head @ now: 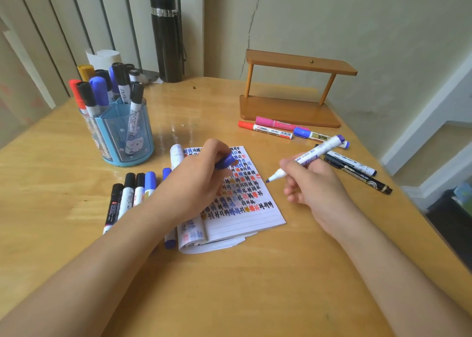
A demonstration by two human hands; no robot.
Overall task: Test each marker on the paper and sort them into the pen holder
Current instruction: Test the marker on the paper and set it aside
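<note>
My right hand [310, 181] grips an uncapped blue marker [310, 154], its tip pointing left just above the right edge of the notepad [251, 216]. The notepad page is covered with rows of black, blue and red test marks. My left hand [196, 178] rests on the notepad and pinches the blue cap [226, 162]. The blue pen holder [125, 135] stands at the left with several markers upright in it. A row of several capped markers [127, 196] lies left of my left forearm. More loose markers [278, 128] lie at the right, by the wooden rack.
A wooden two-tier rack [293, 91] stands at the back right. A black flask [167, 38] and a roll of paper [104, 57] stand at the back. Black markers [357, 173] lie near the table's right edge. The table's front is bare wood.
</note>
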